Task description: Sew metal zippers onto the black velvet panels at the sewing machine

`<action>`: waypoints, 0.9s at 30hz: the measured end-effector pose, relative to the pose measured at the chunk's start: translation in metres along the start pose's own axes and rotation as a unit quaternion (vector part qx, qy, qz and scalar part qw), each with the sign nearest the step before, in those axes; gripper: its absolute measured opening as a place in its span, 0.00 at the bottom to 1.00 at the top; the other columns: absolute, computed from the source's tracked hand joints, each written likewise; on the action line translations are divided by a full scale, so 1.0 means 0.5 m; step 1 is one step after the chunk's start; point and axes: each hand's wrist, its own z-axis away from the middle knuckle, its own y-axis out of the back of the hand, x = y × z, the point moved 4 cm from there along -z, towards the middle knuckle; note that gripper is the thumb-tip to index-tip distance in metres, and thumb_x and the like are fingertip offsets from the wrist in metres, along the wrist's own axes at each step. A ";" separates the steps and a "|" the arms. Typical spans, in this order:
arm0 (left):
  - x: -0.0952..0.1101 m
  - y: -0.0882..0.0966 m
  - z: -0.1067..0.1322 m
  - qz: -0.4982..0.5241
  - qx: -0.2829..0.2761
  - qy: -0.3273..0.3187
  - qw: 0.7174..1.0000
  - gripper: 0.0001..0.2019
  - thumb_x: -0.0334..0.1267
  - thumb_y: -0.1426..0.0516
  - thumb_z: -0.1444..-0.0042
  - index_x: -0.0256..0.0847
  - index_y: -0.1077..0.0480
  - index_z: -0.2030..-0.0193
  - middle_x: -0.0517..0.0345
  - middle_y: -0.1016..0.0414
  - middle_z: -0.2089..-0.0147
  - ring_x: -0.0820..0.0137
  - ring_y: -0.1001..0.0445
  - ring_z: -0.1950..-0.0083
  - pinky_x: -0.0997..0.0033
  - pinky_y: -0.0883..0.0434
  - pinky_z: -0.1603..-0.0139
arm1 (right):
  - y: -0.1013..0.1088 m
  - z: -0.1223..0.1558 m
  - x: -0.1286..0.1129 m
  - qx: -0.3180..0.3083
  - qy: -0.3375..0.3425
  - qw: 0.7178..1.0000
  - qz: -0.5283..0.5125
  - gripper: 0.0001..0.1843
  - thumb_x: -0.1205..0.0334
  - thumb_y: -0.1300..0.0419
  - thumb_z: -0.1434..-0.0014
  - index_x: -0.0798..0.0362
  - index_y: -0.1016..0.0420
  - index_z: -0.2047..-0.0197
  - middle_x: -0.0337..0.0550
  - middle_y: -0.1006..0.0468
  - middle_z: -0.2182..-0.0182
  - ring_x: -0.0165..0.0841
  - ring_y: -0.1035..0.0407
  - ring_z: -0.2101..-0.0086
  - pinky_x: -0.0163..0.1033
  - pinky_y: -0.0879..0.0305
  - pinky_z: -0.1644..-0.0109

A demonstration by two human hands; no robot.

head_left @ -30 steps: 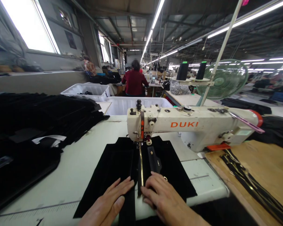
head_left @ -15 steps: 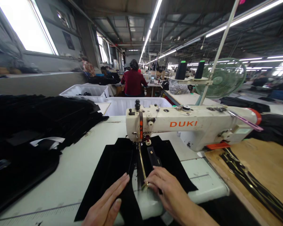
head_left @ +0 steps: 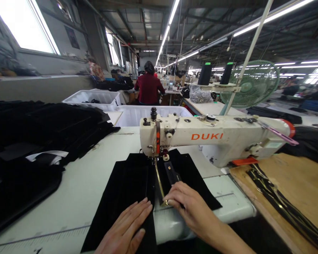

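Observation:
A white DUKI sewing machine [head_left: 214, 139] stands on the pale table [head_left: 76, 197]. Under its needle lie two black fabric panels [head_left: 129, 190] joined by a gold zipper [head_left: 159, 183]. My left hand [head_left: 127, 225] lies flat, fingers stretched, on the left panel near the table's front edge. My right hand [head_left: 185, 206] rests on the right panel, and its fingertips pinch the lower end of the gold zipper. A black strip with gold fittings [head_left: 172, 173] lies on the right panel just beyond my right hand.
A heap of black fabric pieces [head_left: 37, 141] covers the table's left. White bins [head_left: 137, 116] stand behind the machine. A wooden board with black zipper tapes [head_left: 281, 204] lies right. A green fan [head_left: 254, 84] and thread cones [head_left: 205, 74] are beyond. A person in red [head_left: 148, 88] sits farther back.
The fabric has fed away under the needle, baring the table's front edge between the panels. My right hand moved up and now pinches the zipper's end; my left hand stayed flat.

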 end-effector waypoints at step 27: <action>0.025 -0.057 0.012 -0.153 0.048 -0.104 0.982 0.17 0.31 0.52 0.34 0.34 0.28 0.43 0.56 0.24 0.42 0.69 0.29 0.38 0.70 0.37 0.33 | -0.075 0.048 -0.023 0.053 -0.030 0.996 0.069 0.17 0.70 0.39 0.40 0.49 0.30 0.48 0.42 0.26 0.56 0.40 0.32 0.56 0.52 0.32 0.46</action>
